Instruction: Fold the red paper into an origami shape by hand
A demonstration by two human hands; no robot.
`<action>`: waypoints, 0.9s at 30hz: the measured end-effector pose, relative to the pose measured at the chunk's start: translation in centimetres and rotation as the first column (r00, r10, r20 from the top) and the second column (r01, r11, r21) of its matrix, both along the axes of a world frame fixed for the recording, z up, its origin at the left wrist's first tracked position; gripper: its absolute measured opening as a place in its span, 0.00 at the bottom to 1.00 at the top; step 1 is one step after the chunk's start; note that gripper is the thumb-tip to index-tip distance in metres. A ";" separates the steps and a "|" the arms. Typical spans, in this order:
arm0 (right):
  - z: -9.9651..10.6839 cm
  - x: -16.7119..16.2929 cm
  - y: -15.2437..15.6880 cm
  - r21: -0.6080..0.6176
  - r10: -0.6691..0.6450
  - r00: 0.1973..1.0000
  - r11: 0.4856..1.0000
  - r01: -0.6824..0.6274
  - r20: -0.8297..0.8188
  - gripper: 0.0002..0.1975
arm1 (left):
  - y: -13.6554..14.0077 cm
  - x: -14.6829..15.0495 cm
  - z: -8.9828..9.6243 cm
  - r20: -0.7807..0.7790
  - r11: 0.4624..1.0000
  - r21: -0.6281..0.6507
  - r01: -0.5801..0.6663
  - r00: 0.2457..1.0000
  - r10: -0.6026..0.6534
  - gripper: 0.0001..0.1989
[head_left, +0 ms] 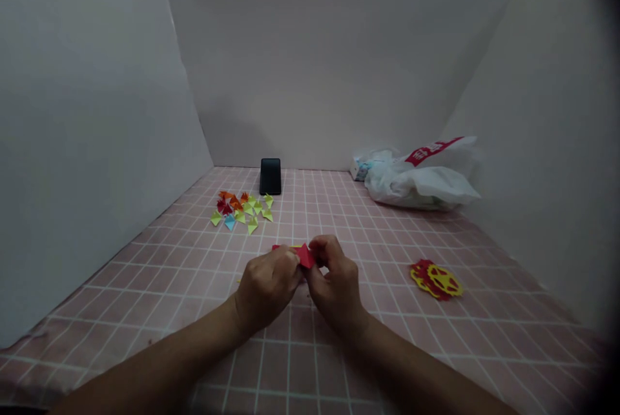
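Observation:
A small folded piece of red paper (305,255) is held between both hands, above the middle of the pink checked tablecloth (310,363). My left hand (268,283) pinches its left side with curled fingers. On the other side, the thumb and fingertips of my right hand (336,279) close on the paper's right edge. Behind the hands a strip of red and yellow shows, mostly covered by my fingers, so I cannot make out what it is.
Several small folded paper figures (240,207) in orange, red, yellow and blue lie at the back left. A black phone-like slab (270,177) stands behind them. Red and yellow cut-out shapes (437,281) lie at right. A white plastic bag (419,179) rests beside a small box (359,170).

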State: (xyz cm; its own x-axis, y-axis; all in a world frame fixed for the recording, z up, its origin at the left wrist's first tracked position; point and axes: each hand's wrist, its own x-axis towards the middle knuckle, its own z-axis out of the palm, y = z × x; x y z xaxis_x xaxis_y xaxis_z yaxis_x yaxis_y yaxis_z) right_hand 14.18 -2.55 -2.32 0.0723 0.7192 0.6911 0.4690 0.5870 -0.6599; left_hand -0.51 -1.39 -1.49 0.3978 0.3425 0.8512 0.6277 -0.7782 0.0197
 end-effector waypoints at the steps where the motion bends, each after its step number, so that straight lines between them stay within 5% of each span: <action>1: 0.0 0.0 0.0 -0.001 0.007 1.000 1.000 -0.007 0.000 0.12 | 0.0 0.0 0.1 -0.012 1.000 0.010 0.007 1.000 -0.007 0.10; 7: 0.3 0.2 -0.1 0.060 -0.019 0.998 0.998 0.016 0.053 0.10 | 0.1 -0.5 0.0 -0.030 0.997 0.032 0.066 0.997 -0.065 0.08; 11: 0.4 0.6 0.0 0.212 -0.101 0.983 0.975 0.066 0.155 0.10 | 0.1 -0.6 -0.1 0.136 0.974 -0.148 0.173 0.979 -0.153 0.05; 13: 0.4 0.8 0.3 0.266 -0.133 0.965 0.961 0.071 0.224 0.10 | 0.0 -0.6 0.1 0.325 0.876 -0.392 0.281 0.933 -0.154 0.05; 15: 0.4 0.9 0.6 0.320 -0.140 0.947 0.947 0.042 0.288 0.10 | 0.0 -0.7 0.6 0.542 0.674 -0.600 0.431 0.839 -0.054 0.07; 17: 0.4 1.0 0.9 0.360 -0.121 0.928 0.933 -0.014 0.352 0.10 | 0.0 -0.6 1.1 0.641 0.482 -0.690 0.540 0.766 0.060 0.11; 19: 0.5 0.9 1.0 0.389 -0.115 0.908 0.920 -0.056 0.402 0.11 | 0.2 -0.5 1.4 0.661 0.362 -0.723 0.589 0.742 0.112 0.13; 23: 0.5 0.8 0.9 0.405 -0.104 0.897 0.910 -0.088 0.429 0.11 | 0.4 -0.4 1.4 0.722 0.217 -0.691 0.689 0.664 0.193 0.12; 27: 0.4 0.8 0.7 0.340 -0.060 0.915 0.936 -0.087 0.399 0.07 | 0.3 -0.4 1.3 0.741 0.176 -0.670 0.721 0.637 0.213 0.12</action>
State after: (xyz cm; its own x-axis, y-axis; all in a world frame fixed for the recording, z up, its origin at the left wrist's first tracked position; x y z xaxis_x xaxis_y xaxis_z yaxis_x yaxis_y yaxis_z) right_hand 14.93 -1.81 -1.88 -0.2687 0.4304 0.8617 0.6384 0.7495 -0.1752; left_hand -0.89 -1.06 -0.23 0.2673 0.9632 0.0297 -0.1668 0.0158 0.9859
